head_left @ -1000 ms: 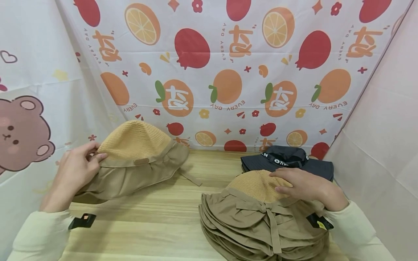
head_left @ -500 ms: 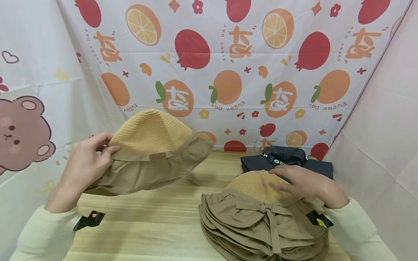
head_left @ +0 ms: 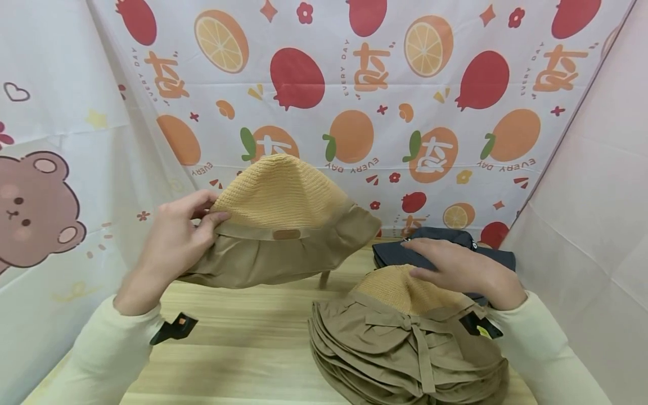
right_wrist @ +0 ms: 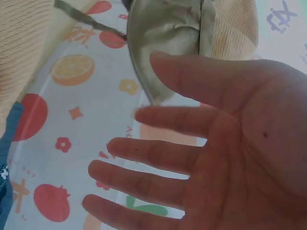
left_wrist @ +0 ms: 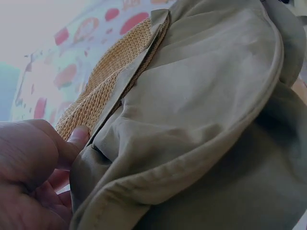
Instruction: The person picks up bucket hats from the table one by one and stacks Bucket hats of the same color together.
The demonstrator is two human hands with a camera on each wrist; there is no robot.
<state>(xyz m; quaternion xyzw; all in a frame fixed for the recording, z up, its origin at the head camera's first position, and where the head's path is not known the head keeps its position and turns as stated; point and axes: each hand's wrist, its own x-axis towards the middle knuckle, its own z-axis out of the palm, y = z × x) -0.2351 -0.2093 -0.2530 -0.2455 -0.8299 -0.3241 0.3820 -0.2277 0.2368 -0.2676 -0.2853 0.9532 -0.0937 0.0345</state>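
Observation:
My left hand (head_left: 177,242) pinches a sun hat (head_left: 283,197) by its left side, where the yellow knitted crown meets the khaki cloth brim. The hat hangs above the table, with a small brown tag on its band. In the left wrist view the thumb (left_wrist: 79,136) presses on the knit beside the band. My right hand (head_left: 460,270) hovers with straight, spread fingers over a stack of similar hats (head_left: 385,337). The top hat of that stack has a khaki bow. In the right wrist view the palm (right_wrist: 230,158) shows with nothing in it.
Behind the stack at the right lies a dark bucket hat (head_left: 400,254) with white lettering. The wooden table (head_left: 238,349) ends at a fruit-print cloth backdrop (head_left: 314,135). Pale cloth walls stand at left and right.
My left hand has lifted the held hat off the table and carried it rightward. My right hand has come up slightly and moved left off the top hat of the stack.

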